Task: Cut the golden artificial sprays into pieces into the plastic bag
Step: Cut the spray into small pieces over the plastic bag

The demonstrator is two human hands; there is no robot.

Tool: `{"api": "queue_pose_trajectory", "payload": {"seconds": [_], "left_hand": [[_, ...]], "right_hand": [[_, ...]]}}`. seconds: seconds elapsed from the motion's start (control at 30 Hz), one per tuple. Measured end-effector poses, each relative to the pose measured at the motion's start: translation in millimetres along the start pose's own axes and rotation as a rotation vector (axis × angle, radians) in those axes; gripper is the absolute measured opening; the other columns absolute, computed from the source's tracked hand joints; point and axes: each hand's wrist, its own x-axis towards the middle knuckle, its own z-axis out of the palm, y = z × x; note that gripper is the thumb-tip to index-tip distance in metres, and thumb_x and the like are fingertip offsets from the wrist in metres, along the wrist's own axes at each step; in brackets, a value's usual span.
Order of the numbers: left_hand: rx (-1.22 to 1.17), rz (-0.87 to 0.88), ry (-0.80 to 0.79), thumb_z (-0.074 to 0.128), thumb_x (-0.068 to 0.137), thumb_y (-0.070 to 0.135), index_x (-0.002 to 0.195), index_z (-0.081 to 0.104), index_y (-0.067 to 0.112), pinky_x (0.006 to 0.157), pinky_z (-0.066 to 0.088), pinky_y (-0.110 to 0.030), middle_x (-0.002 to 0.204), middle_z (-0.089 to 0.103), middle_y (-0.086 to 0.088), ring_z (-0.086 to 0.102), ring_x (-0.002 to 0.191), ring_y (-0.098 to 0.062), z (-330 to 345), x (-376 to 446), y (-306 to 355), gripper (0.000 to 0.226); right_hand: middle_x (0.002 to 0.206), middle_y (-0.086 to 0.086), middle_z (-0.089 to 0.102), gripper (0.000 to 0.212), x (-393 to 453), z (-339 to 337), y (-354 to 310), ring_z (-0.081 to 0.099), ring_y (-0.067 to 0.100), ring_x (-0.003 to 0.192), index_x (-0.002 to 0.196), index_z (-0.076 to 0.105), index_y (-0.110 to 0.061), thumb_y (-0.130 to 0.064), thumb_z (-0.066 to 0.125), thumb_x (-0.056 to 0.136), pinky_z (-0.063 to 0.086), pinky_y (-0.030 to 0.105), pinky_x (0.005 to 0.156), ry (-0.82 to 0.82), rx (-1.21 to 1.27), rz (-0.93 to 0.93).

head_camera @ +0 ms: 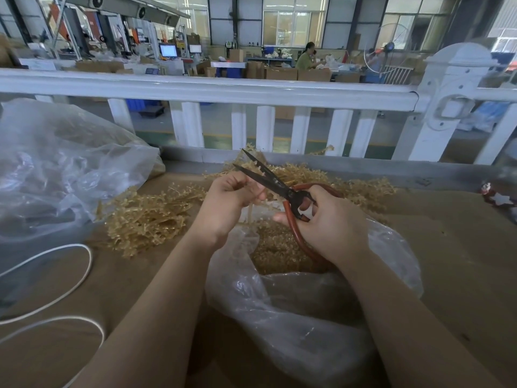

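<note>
My right hand (333,219) grips the red-brown handles of black scissors (268,177), whose blades stand apart and point up and left. My left hand (229,203) pinches a thin golden spray stem (249,212) just below the blades, over an open clear plastic bag (293,309) that holds several golden cut pieces (277,247). A pile of golden sprays (145,217) lies on the brown table to the left, and more golden sprays (361,191) lie behind my hands.
A big crumpled clear bag (56,169) sits at the left. A white cord (64,278) loops across the table's near left. A white railing (223,91) runs along the table's far edge. A small red and white ornament (500,200) lies at the far right.
</note>
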Motion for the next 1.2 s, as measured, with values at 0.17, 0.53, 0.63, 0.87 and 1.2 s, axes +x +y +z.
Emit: {"api": "queue_pose_trajectory", "payload": {"seconds": [0.17, 0.53, 0.63, 0.87, 1.2], "left_hand": [[0.008, -0.022, 0.010, 0.057, 0.095, 0.004, 0.080, 0.069, 0.014, 0.077, 0.046, -0.026, 0.070, 0.067, 0.003, 0.059, 0.071, -0.011, 1.3, -0.7, 2.3, 0.022], [-0.013, 0.061, 0.095, 0.051, 0.099, 0.001, 0.101, 0.063, 0.007, 0.064, 0.053, -0.023, 0.069, 0.069, -0.006, 0.065, 0.066, -0.016, 7.0, -1.5, 1.0, 0.014], [0.017, 0.080, 0.121, 0.053, 0.099, 0.002, 0.097, 0.066, 0.009, 0.066, 0.054, -0.023, 0.077, 0.074, -0.007, 0.069, 0.072, -0.017, 6.3, -0.9, -1.3, 0.015], [0.059, 0.082, 0.117, 0.053, 0.096, -0.004, 0.093, 0.074, 0.009, 0.073, 0.052, -0.020, 0.079, 0.073, -0.002, 0.067, 0.075, -0.008, 4.4, -1.8, -3.1, 0.025], [-0.116, 0.054, 0.046, 0.063, 0.088, -0.004, 0.105, 0.062, -0.007, 0.070, 0.053, -0.020, 0.079, 0.073, -0.009, 0.071, 0.075, -0.015, 2.9, -1.1, -2.6, 0.017]], "right_hand": [[0.082, -0.024, 0.052, 0.065, -1.5, -2.0, -2.8, 0.047, 0.000, 0.062, 0.104, 0.060, -0.030, -0.087, 0.051, 0.074, 0.031, 0.009, 0.049, 0.022, 0.038, -0.014], [0.079, -0.025, 0.052, 0.062, -0.6, -1.3, 0.3, 0.050, 0.001, 0.068, 0.097, 0.054, -0.034, -0.090, 0.048, 0.071, 0.031, 0.011, 0.052, 0.060, 0.041, -0.006], [0.082, -0.024, 0.055, 0.065, -2.4, -2.0, -2.3, 0.050, 0.000, 0.067, 0.096, 0.054, -0.034, -0.093, 0.041, 0.071, 0.029, 0.007, 0.052, 0.115, 0.062, -0.031], [0.089, -0.017, 0.065, 0.059, 0.9, 5.0, 5.3, 0.063, 0.009, 0.075, 0.100, 0.058, -0.031, -0.085, 0.054, 0.077, 0.052, 0.024, 0.057, 0.095, -0.038, -0.028], [0.092, -0.019, 0.063, 0.060, 0.4, 3.5, 4.5, 0.060, 0.007, 0.076, 0.102, 0.057, -0.032, -0.086, 0.052, 0.076, 0.038, 0.020, 0.054, 0.050, -0.007, -0.055]]}}
